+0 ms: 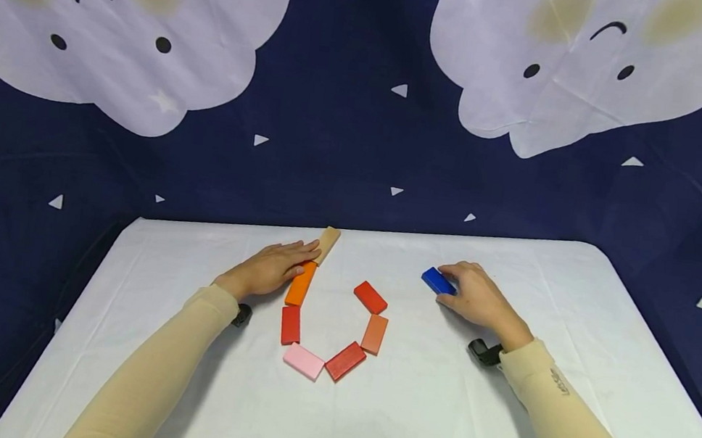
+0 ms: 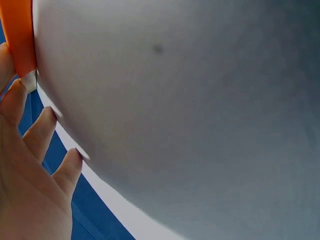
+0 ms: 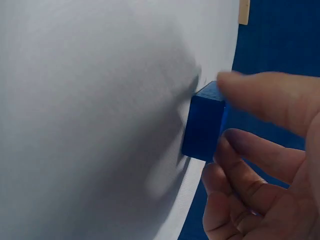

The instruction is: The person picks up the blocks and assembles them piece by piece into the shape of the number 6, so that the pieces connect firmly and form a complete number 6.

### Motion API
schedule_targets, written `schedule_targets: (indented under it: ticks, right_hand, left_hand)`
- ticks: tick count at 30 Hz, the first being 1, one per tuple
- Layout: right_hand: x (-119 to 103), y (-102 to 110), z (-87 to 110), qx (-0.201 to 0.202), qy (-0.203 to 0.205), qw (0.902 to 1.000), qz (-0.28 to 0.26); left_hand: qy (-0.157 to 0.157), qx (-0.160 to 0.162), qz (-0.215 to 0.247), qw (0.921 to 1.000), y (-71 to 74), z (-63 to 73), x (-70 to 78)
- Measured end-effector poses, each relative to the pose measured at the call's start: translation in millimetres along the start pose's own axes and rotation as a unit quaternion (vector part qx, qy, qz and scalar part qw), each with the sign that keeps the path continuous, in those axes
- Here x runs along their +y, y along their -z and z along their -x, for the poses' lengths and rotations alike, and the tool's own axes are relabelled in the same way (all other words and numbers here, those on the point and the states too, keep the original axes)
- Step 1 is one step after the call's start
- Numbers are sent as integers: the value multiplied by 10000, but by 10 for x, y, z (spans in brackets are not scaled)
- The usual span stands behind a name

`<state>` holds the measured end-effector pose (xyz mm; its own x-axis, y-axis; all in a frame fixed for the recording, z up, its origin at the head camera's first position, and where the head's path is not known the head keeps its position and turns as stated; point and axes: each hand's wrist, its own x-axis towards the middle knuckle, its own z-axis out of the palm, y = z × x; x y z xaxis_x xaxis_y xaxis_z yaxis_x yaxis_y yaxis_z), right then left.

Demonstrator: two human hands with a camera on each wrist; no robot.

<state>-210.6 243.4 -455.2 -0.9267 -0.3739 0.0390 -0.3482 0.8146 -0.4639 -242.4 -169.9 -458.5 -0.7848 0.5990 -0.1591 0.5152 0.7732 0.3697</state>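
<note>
My left hand [image 1: 273, 266] lies at the upper left of the block row. Its fairly straight fingers rest on a plain wood block [image 1: 330, 237], with the thumb by an orange block [image 1: 299, 287]. In the left wrist view, the spread fingers reach along the cloth beside the orange block [image 2: 19, 37]. On the right, my right hand [image 1: 478, 293] holds a blue block [image 1: 437, 281] between thumb and fingers. The right wrist view shows the blue block [image 3: 204, 127] end-on, close over the white cloth, its shadow beside it.
Below the left hand, a curve of blocks runs on: a red block [image 1: 290, 325], a pink block [image 1: 303, 361], a darker red block [image 1: 345, 361], an orange-brown block [image 1: 374, 334] and another red block [image 1: 370, 297]. They lie on a white-covered table [image 1: 405, 423] before a navy cloud-print backdrop [image 1: 335, 137].
</note>
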Motion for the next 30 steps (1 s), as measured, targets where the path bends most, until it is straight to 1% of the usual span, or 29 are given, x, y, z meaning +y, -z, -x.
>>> schedule_targets:
  ticks: [9, 12, 14, 17, 20, 23, 27, 30]
  right_hand:
    - [74, -18, -27, 20, 325, 9995, 21]
    - [81, -36, -25, 115, 313, 9994, -17]
    - [71, -55, -15, 207, 139, 9997, -31]
    - [22, -85, 10, 319, -352, 9988, -80]
    - [-46, -112, 22, 395, -838, 9956, -148]
    - [-110, -134, 16, 414, -1218, 9915, -174]
    - [-176, -155, 5, 389, -1580, 9866, -80]
    - [-205, -161, -3, 456, -1669, 9849, 10]
  left_hand:
    - [-28, 20, -61, 10000, 2, 2, -2]
    - [10, 8, -28, 10000, -2, 2, -4]
    - [23, 12, -17, 10000, -4, 3, -5]
    - [8, 19, -15, 10000, -1, 7, -6]
    - [-36, 43, -20, 10000, 2, 8, -12]
    - [-45, 54, -18, 10000, 1, 6, -14]
    - [-10, 44, 5, 10000, -5, 2, -7]
    - [-17, 46, 11, 10000, -8, 2, -3]
